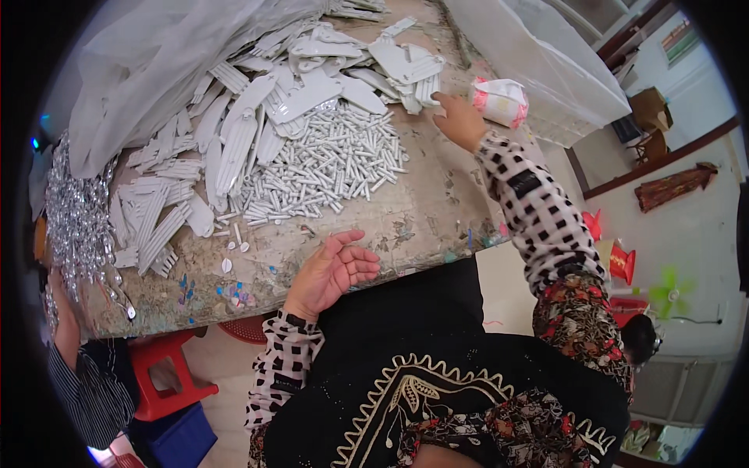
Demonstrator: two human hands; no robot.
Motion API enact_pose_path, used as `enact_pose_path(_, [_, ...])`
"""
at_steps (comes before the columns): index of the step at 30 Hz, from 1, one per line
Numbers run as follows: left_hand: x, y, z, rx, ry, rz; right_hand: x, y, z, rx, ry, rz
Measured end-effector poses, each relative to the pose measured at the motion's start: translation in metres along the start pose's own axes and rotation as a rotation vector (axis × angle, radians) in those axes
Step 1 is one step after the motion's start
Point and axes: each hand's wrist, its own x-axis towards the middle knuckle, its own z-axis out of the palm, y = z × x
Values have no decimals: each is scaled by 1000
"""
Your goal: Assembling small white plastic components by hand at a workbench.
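My right hand [460, 121] reaches over the table with thumb and forefinger apart. Its fingertips are at the edge of a stack of white ribbed plastic pieces [427, 84]; whether they touch it I cannot tell. My left hand [334, 269] rests palm up near the table's front edge, fingers loosely spread and nothing in it. Beyond it lies a heap of small white plastic pegs [335, 164]. Flat white blade-shaped plastic pieces [312, 97] are piled behind and to the left of the pegs.
Right of my right hand stands a white and pink roll-shaped pack [499, 101], beside a translucent plastic bin [538, 62]. A clear plastic bag [172, 70] covers the back left. Silvery strands [78, 210] hang at the left, near another person's arm [65, 320]. A red stool [168, 363] stands below.
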Motion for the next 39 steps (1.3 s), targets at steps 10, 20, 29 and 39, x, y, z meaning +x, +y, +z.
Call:
enact_pose_path(10, [0, -1, -2, -47, -73, -15, 5, -18, -10, -242, 193, 37])
enact_pose_path(20, [-4, 3, 5, 69, 49, 105, -134, -107, -54, 81, 197, -555])
enact_pose_path(29, [-22, 28, 24, 136, 459, 445, -161, -177, -22, 160, 27, -894])
enact_pose_path(39, [-42, 28, 30, 285, 450, 442, -170, -206, 21, 1731, -1101, 373])
